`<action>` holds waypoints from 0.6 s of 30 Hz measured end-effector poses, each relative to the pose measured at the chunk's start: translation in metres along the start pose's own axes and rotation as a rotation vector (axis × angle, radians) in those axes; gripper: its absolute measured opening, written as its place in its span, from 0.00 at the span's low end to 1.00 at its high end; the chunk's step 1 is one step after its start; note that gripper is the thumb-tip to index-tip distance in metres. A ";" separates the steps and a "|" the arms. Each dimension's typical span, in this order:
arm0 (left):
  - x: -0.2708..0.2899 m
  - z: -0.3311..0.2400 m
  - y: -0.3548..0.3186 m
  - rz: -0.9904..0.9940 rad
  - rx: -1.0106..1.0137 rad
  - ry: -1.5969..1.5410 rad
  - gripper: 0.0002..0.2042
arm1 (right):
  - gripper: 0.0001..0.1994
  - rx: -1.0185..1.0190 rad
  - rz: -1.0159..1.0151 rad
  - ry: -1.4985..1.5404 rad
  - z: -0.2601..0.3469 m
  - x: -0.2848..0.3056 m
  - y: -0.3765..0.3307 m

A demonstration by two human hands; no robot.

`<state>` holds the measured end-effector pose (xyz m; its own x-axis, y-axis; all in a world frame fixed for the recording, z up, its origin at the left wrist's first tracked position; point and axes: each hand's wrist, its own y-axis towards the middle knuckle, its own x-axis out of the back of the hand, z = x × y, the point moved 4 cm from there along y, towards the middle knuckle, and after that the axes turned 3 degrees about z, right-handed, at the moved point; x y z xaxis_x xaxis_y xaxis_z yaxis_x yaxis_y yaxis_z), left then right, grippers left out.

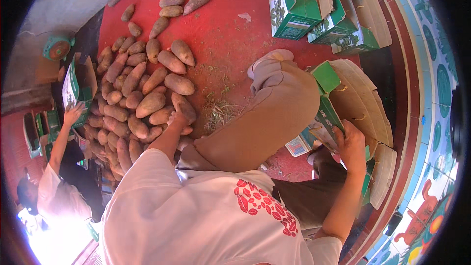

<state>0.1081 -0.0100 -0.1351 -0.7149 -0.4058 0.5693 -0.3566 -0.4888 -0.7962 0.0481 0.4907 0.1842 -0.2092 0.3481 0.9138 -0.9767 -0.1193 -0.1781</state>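
Note:
To the left of my knees lies a big heap of reddish-brown sweet potatoes (130, 103). My left hand (178, 119) reaches to the heap's right edge, its fingers closed on the near end of a large sweet potato (184, 106). On the other side, my right hand (351, 143) grips the wall of an open green cardboard carton (360, 100) with its flaps folded out. The thumb and fingers lie over the carton's edge. What is inside this carton is mostly hidden.
Several open green cartons (299, 19) stand at the far right. Loose sweet potatoes (171, 11) are scattered on the red floor (225, 39) beyond the heap. At the left, a co-worker (61, 186) holds another green carton (81, 86) near a green fan (57, 48). A tiled wall (431, 93) runs along the right.

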 end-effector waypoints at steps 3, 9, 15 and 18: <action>0.001 0.008 -0.018 -0.026 -0.010 0.090 0.50 | 0.07 -0.016 -0.003 0.029 -0.002 -0.001 0.000; -0.060 0.074 0.041 0.112 -0.218 0.528 0.47 | 0.07 0.035 -0.014 0.039 0.001 -0.006 0.009; -0.035 0.050 0.010 0.162 -0.255 0.676 0.40 | 0.08 -0.028 0.019 0.010 -0.007 -0.006 0.003; -0.026 0.048 0.006 0.157 -0.271 0.617 0.39 | 0.08 0.015 -0.021 0.011 -0.003 -0.005 0.003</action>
<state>0.1541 -0.0394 -0.1448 -0.9531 0.0973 0.2867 -0.3015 -0.2173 -0.9284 0.0459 0.4910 0.1777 -0.1894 0.3605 0.9133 -0.9801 -0.1257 -0.1536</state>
